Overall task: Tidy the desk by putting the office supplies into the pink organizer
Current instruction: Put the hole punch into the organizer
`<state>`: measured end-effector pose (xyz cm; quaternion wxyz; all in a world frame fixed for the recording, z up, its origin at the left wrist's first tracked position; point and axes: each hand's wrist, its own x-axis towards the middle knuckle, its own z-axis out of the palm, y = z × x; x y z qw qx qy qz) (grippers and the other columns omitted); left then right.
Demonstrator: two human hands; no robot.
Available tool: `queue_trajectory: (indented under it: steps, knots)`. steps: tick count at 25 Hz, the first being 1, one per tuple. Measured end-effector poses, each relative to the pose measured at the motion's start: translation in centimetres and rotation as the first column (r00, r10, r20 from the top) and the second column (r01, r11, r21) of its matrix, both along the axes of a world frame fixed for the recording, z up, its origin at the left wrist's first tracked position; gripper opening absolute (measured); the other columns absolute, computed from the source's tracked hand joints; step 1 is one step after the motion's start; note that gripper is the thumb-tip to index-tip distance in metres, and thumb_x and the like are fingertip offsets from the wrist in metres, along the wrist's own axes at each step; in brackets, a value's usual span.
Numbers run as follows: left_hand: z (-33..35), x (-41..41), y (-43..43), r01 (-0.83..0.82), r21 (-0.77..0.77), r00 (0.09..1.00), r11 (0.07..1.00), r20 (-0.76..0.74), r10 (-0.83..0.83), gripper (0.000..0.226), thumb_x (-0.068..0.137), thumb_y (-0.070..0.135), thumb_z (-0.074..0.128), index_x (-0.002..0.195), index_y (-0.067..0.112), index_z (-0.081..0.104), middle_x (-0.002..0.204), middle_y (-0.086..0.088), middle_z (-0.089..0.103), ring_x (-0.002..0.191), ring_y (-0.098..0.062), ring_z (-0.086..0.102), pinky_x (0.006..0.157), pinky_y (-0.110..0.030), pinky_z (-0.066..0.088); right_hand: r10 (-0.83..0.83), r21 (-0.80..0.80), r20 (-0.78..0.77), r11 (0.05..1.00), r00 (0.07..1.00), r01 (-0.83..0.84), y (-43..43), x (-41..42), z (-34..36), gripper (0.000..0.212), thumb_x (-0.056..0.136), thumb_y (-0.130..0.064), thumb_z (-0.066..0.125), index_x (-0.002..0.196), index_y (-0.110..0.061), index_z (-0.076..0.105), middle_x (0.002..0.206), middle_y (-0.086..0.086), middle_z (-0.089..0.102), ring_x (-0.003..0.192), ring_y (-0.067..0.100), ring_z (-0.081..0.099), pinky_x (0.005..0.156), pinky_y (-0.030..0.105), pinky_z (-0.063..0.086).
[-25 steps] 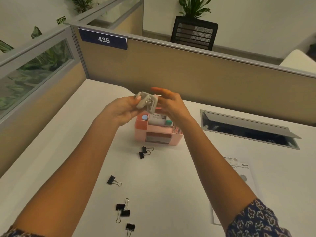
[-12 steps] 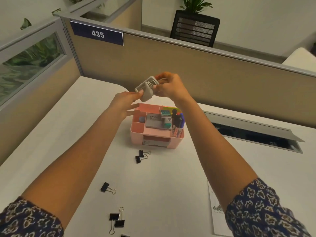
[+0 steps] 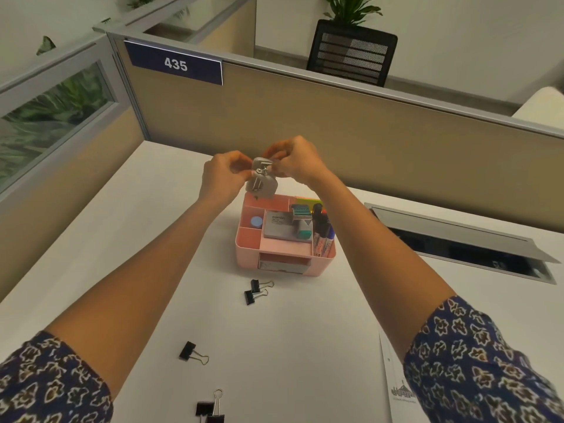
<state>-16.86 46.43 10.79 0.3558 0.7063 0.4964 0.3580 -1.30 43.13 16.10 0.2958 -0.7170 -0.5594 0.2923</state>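
A small grey hole punch (image 3: 262, 181) hangs in the air just above the back left corner of the pink organizer (image 3: 283, 250). My left hand (image 3: 224, 172) pinches its left side and my right hand (image 3: 297, 161) pinches its top. The organizer holds markers (image 3: 323, 232), a grey box, a green stamp and a blue round piece. Black binder clips lie loose on the white desk: two (image 3: 254, 291) in front of the organizer, one (image 3: 190, 352) nearer me and more (image 3: 210, 407) at the bottom edge.
A beige partition (image 3: 305, 123) with a "435" sign closes the desk's far side, and a glass panel stands on the left. An open cable hatch (image 3: 457, 239) is sunk in the desk at right. A printed sheet (image 3: 396, 383) lies at lower right.
Both hands have kept hold of the hole punch and turned it, so its body now hangs down. My head has tipped down and the organizer shows lower in the view.
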Motion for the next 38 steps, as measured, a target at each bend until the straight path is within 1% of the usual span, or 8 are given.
queue_trajectory:
  steps: [3,6,10,15,19,23,29,38]
  knots:
    - [-0.4,0.1,0.5,-0.014,-0.024,1.000,1.000,0.022,0.015,0.012,0.078,0.021,0.073,0.083,0.027,0.064,0.077,0.010,0.065,0.076,-0.010,0.065,0.080,-0.038,0.057,0.051,-0.021,0.132,0.999,0.990,-0.049,0.7,-0.3,0.8,0.028,0.082,0.002,0.066,0.104,-0.013,0.073,0.096,0.010,0.071,0.081,0.022,0.067,0.068,0.031,0.060]
    - [-1.1,0.2,0.3,0.001,-0.026,0.999,1.000,-0.042,-0.002,0.011,0.078,0.024,0.074,0.083,0.025,0.064,0.078,0.009,0.065,0.074,-0.013,0.064,0.080,-0.037,0.056,0.119,-0.070,0.239,0.992,0.964,-0.105,0.7,-0.3,0.7,0.032,0.083,0.002,0.064,0.110,-0.013,0.071,0.100,0.009,0.068,0.078,0.020,0.060,0.052,0.018,0.046]
    - [-2.0,0.7,-0.3,-0.040,-0.016,0.996,0.999,-0.085,0.038,0.011,0.080,0.026,0.071,0.085,0.023,0.062,0.086,0.002,0.067,0.077,-0.017,0.061,0.080,-0.032,0.050,0.123,-0.046,0.316,0.992,0.941,-0.114,0.6,-0.7,0.1,0.028,0.086,-0.002,0.064,0.110,-0.013,0.071,0.106,0.009,0.069,0.085,0.018,0.058,0.063,0.019,0.043]
    - [-2.8,0.6,-0.9,-0.110,-0.124,0.993,0.986,0.037,0.115,0.014,0.080,0.025,0.071,0.086,0.023,0.059,0.086,0.005,0.066,0.082,-0.017,0.061,0.076,-0.030,0.048,0.114,0.002,0.190,0.993,0.975,-0.116,0.8,-0.3,0.1,0.032,0.085,-0.005,0.061,0.116,-0.012,0.067,0.107,0.008,0.069,0.085,0.015,0.060,0.052,0.007,0.044]
    - [-3.2,0.0,-1.0,-0.131,-0.322,0.935,0.937,0.273,0.225,0.022,0.079,0.023,0.073,0.096,0.019,0.059,0.093,0.002,0.068,0.090,-0.020,0.067,0.081,-0.035,0.056,0.181,-0.086,0.080,0.981,0.980,-0.174,0.1,0.6,-0.6,0.035,0.085,-0.022,0.068,0.118,-0.009,0.065,0.112,0.008,0.068,0.096,0.020,0.062,0.072,0.026,0.052]
    - [-3.0,0.2,-1.8,-0.063,-0.423,0.910,0.904,0.348,0.226,0.031,0.080,0.018,0.072,0.106,0.013,0.056,0.099,-0.002,0.066,0.090,-0.018,0.067,0.078,-0.029,0.055,0.165,-0.073,0.124,0.985,0.978,-0.156,-0.3,0.8,-0.9,0.029,0.085,-0.016,0.070,0.113,-0.009,0.067,0.095,0.003,0.065,0.077,0.014,0.056,0.055,0.016,0.039]
    - [-2.8,-0.4,-1.2,-0.039,-0.317,0.988,0.948,0.131,0.084,0.033,0.080,0.018,0.071,0.111,0.017,0.058,0.097,0.004,0.064,0.093,-0.017,0.061,0.081,-0.030,0.050,0.267,-0.159,0.376,0.962,0.888,-0.222,-0.6,1.6,-0.4,0.025,0.085,-0.019,0.069,0.110,-0.016,0.067,0.117,0.008,0.063,0.099,0.022,0.056,0.077,0.025,0.040]
    - [-3.3,-0.5,-1.3,0.056,-0.099,0.980,0.994,-0.187,-0.073,0.036,0.085,0.024,0.067,0.118,0.014,0.062,0.109,-0.008,0.068,0.088,-0.018,0.059,0.083,-0.032,0.048,0.334,-0.179,0.589,0.942,0.736,-0.283,-0.8,0.7,-2.3,0.047,0.081,-0.018,0.074,0.124,-0.011,0.057,0.119,0.009,0.058,0.096,0.018,0.048,0.071,0.025,0.038]
